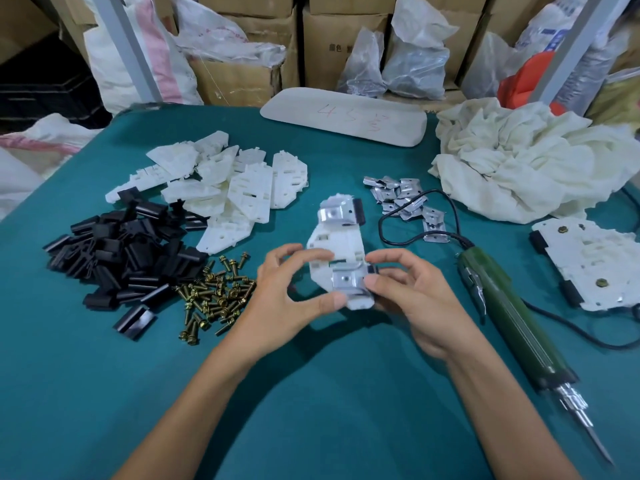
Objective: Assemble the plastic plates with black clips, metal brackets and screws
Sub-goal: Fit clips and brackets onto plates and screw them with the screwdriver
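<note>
Both hands hold one white plastic plate [337, 242] above the green table [311, 393]. The plate carries a metal bracket [335, 213] with a black clip at its far end and a second metal bracket [348, 280] at its near end. My left hand [287, 303] pinches the plate's left edge between thumb and fingers. My right hand [412, 296] pinches the near bracket and the plate's right edge. A pile of loose white plates [225, 181] lies at the back left, black clips [121, 261] at the left, brass screws [214, 296] beside them, and loose brackets [401, 199] at the right.
A green electric screwdriver [512, 327] with a black cord lies to the right, tip toward me. A finished plate with screws [588, 261] sits at the far right. A heap of white cloth [530, 161] and a long white pad [343, 116] lie at the back.
</note>
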Motion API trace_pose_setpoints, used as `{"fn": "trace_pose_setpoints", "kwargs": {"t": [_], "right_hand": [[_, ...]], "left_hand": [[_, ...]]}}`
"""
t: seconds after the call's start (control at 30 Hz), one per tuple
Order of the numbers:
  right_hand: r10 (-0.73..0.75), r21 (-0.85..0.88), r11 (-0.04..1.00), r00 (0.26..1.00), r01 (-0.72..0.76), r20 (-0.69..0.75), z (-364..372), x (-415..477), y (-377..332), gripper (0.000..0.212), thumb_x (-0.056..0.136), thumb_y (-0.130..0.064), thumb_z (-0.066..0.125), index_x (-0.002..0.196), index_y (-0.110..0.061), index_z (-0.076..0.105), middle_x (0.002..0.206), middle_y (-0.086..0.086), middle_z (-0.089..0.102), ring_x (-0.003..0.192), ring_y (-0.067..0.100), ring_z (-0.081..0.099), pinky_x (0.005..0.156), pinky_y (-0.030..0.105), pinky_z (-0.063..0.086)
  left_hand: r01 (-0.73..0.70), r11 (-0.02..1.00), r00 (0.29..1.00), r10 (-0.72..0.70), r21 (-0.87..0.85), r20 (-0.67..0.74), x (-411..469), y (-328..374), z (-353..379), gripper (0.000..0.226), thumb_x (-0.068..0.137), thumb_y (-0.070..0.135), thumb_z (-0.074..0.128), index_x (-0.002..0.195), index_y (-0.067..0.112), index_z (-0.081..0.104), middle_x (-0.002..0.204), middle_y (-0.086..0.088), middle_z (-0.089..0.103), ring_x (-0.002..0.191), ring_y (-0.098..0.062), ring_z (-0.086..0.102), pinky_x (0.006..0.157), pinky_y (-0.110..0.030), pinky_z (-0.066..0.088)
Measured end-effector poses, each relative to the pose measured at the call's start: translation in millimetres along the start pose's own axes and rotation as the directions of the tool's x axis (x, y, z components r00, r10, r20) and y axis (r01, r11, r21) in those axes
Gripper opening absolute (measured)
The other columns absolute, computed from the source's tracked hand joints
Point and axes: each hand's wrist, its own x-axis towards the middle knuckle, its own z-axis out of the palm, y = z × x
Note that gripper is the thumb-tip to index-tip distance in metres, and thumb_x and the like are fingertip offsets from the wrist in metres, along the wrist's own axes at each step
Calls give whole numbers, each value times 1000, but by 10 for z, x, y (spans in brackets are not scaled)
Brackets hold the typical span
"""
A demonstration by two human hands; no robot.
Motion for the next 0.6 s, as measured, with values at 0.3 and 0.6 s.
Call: {"fn": "trace_pose_setpoints", "kwargs": {"t": [0.3, 0.6], "right_hand": [[-18, 138, 990, 995, 4, 99, -21, 182, 59, 22, 79, -16, 77, 99, -25, 73, 92, 11, 74, 84, 20, 73, 78, 29, 62], [-2, 168, 986, 987, -25, 160, -62, 153, 42, 19, 86, -12, 69, 99, -25, 71, 99, 12, 75, 87, 19, 73, 77, 25, 60]], "left_hand": [[26, 850, 999, -7, -526, 38, 188, 63, 19, 58, 78, 14, 85, 128, 34, 64, 116, 6, 72, 92, -10, 69, 82, -23, 55], [42, 825, 999, -19, -564, 47, 174, 67, -4, 61, 76, 14, 87, 128, 38, 65, 122, -4, 71, 104, -18, 68, 89, -28, 55]]}}
